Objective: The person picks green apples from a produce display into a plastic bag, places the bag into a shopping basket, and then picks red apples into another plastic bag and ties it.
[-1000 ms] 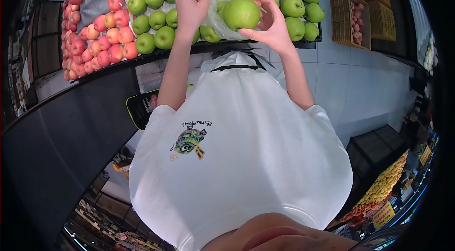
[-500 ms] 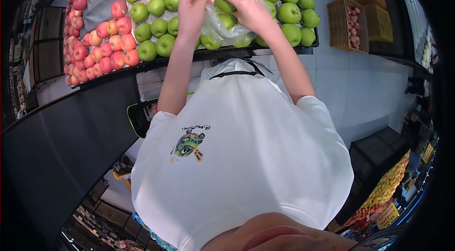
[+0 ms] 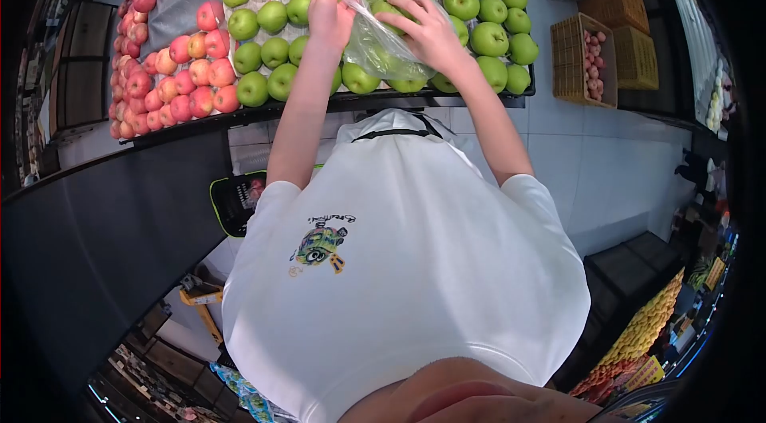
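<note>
The broad, black-edged fruit bench spans the top of the view; it carries glossy, pinkish-red round apples at its left and, across the middle and right, rows of smooth, bright green round apples, many of them loose. A thin, clear plastic bag is over the green rows near the front edge, between the person's hands; green shapes show through its film, so it seems that some fruit is already inside, though how many cannot be told; the mouth looks untied, and closing the bag appears not yet done.

Both bare forearms reach forward over the front edge, elbows apart; the left hand is upright at the mouth's left side, thumb and fingers pinching the rim of the film; the right hand comes in from the other side, palm down, its fingers spread and bent over a green apple at the mouth; its thumb is hidden, so whether it grips that apple cannot be told.
</note>
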`<act>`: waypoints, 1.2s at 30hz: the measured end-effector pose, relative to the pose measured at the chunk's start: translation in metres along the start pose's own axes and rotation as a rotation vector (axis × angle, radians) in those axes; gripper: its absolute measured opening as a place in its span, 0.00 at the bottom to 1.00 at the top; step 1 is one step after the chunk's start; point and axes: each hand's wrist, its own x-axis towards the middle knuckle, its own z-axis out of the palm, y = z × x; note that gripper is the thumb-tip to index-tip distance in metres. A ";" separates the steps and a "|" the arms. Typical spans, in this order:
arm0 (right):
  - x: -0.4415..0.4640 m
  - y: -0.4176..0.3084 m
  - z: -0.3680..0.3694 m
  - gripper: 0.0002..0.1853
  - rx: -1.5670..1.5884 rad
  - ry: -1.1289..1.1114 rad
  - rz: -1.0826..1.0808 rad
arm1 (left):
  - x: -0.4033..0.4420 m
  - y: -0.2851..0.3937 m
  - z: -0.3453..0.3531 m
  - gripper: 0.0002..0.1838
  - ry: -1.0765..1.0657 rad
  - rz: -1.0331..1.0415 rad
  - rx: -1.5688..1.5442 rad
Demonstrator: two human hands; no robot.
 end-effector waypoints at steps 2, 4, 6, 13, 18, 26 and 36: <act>-0.002 0.001 0.000 0.35 -0.023 0.000 -0.020 | -0.002 -0.004 -0.004 0.13 -0.020 0.069 0.058; -0.002 0.001 -0.004 0.36 -0.017 0.032 -0.061 | -0.001 -0.005 -0.005 0.13 -0.011 0.082 0.093; -0.006 -0.002 -0.006 0.36 0.021 0.087 -0.035 | 0.002 -0.004 -0.011 0.13 -0.001 0.103 0.128; -0.006 -0.007 -0.006 0.36 0.126 0.165 0.026 | 0.001 0.003 -0.004 0.15 -0.024 0.081 0.317; -0.005 -0.004 -0.005 0.37 0.119 0.167 0.088 | -0.018 0.013 0.010 0.12 -0.074 0.186 0.654; -0.005 -0.009 -0.003 0.35 0.252 0.260 0.208 | -0.018 0.007 0.006 0.13 -0.105 0.508 0.934; 0.001 -0.014 -0.009 0.36 0.187 -0.046 0.007 | -0.010 0.005 0.013 0.13 -0.078 0.575 0.747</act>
